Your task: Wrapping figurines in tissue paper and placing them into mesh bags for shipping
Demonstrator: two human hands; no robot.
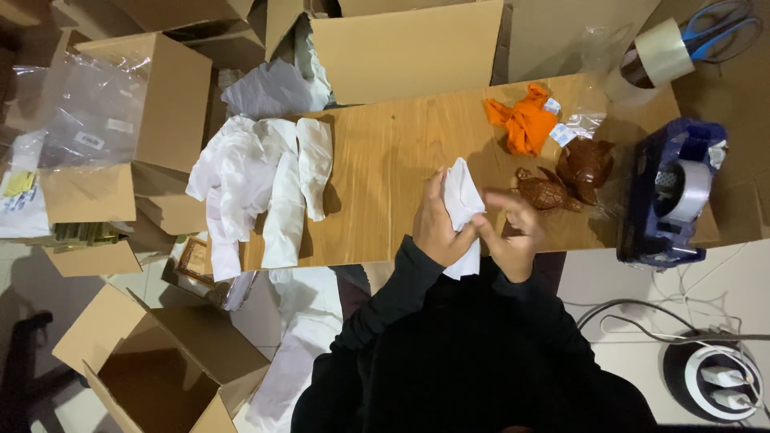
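White wrap [462, 196] held upright between both hands, just above the near edge of the tabletop [385, 160]. Looks like thin foam sheet or soft paper: very light, limp, easily creased, no risk of breaking, little slip against bare skin. Likely to flop or unfold if pinched at one corner only; best taken along a folded edge or gathered in the middle, thumb on one face and fingers on the other. Whether anything sits inside the fold cannot be told.

Left hand [437, 228] partly curled, fingers and thumb closed around the lower left side of the wrap, gripping it. Right hand [513, 236] blurred, fingers bent and loosely spread, fingertips touching the wrap's right edge near its lower end; seems to pinch it, though the blur leaves that uncertain.

Just right of the hands, two brown carved turtles [565, 180] on the tabletop, hard and glossy, probably wood, likely chip-prone at the flippers. Behind them an orange cloth bundle [525, 120]. Far right, a blue tape dispenser [674, 192]. To the left, a heap of white sheets [257, 180] draped over the tabletop edge. Open cardboard boxes [152, 104] all around.
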